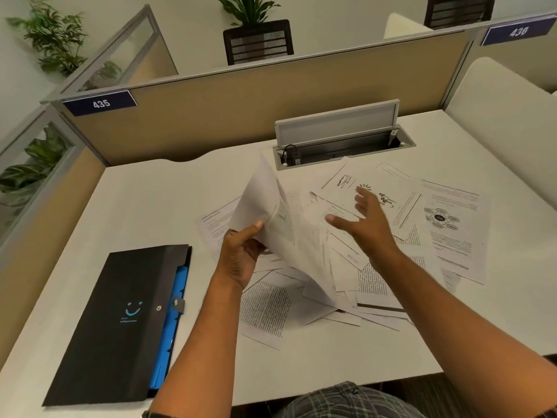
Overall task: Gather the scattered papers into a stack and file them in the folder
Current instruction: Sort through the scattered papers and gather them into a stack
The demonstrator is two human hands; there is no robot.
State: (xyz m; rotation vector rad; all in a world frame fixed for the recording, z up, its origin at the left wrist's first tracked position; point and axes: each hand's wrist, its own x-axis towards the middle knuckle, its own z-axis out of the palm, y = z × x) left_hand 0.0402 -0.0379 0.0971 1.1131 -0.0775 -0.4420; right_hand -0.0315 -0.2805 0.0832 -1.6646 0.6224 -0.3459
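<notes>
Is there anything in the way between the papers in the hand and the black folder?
Nothing visible. The left hand holds papers up above the desk, and only bare desk lies between them and the folder to the left. The folder lies flat with its flap closed, so it must be opened first.

We count one black folder (120, 321), one handful of sheets (271, 212) lifted, loose papers (452, 224) on the tabletop (150, 206) too overlapped to number, two hands, one open cable box (340, 143), two number plates, 435 (101, 103), 438 (519, 31), four potted plants
</notes>
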